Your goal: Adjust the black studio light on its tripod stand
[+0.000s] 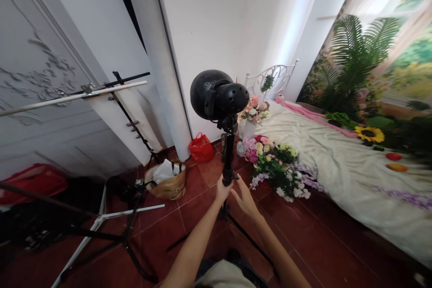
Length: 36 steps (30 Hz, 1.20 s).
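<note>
A black studio light (216, 94) with a round reflector sits on top of a black light stand (229, 150), straight ahead of me. My left hand (222, 190) is closed around the stand's pole, just under its collar. On the other side, my right hand (245, 199) has its fingers at the small knob (234, 175) on that collar, with the thumb lower by the pole. Parts of the right fingers are hidden behind the knob. The stand's legs (248, 238) spread over the floor below my arms.
A bed (337, 162) with a cream cover fills the right side. Artificial flowers (270, 157) lie beside it. To the left are a backdrop stand (124, 99), a woven basket (170, 184), a red bag (201, 148) and more tripod legs (124, 238) on the tiled floor (158, 234).
</note>
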### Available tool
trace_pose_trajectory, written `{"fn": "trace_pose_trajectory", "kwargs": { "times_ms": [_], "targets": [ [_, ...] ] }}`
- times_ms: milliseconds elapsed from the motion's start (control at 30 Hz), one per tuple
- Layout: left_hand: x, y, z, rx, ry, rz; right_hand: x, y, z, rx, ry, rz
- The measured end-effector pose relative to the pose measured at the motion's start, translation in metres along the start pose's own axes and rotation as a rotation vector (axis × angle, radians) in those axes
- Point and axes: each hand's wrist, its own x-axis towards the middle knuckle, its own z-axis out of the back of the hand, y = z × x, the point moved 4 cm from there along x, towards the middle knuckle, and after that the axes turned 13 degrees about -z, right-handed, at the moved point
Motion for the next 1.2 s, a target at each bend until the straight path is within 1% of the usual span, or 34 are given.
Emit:
{"fn": "trace_pose_trajectory", "kwargs": {
  "times_ms": [100,167,267,433,533,700,800,933,1033,1200],
  "targets": [
    [-0.001,0.000,0.001,0.037,-0.019,0.017,-0.004,-0.020,-0.007,-0.060,0.052,-0.017],
    [-0.001,-0.001,0.001,0.039,-0.026,0.022,0.001,-0.023,-0.008,-0.088,0.056,-0.018],
    [0.000,-0.005,0.000,0.011,-0.017,0.014,0.012,-0.014,-0.005,-0.134,0.057,0.019],
    [0.001,-0.012,-0.001,-0.020,-0.013,0.045,0.027,0.005,-0.005,-0.159,0.151,0.115],
    [0.000,-0.011,-0.001,-0.004,-0.025,0.059,0.036,0.006,-0.005,-0.074,0.147,0.096],
    [0.000,-0.005,-0.001,0.031,-0.017,0.016,0.051,-0.007,-0.002,0.150,0.090,-0.032],
    [-0.001,-0.004,0.000,0.048,-0.012,0.013,0.054,-0.010,-0.003,0.325,0.064,-0.086],
    [-0.002,-0.004,0.000,0.044,-0.028,0.032,0.054,-0.011,-0.006,0.558,0.069,-0.160],
    [-0.002,-0.004,-0.001,0.041,-0.031,0.023,0.054,-0.013,-0.007,0.601,0.036,-0.180],
    [-0.003,-0.008,-0.001,0.037,-0.022,0.006,0.057,-0.018,-0.010,0.559,-0.019,-0.190]
  ]
}}
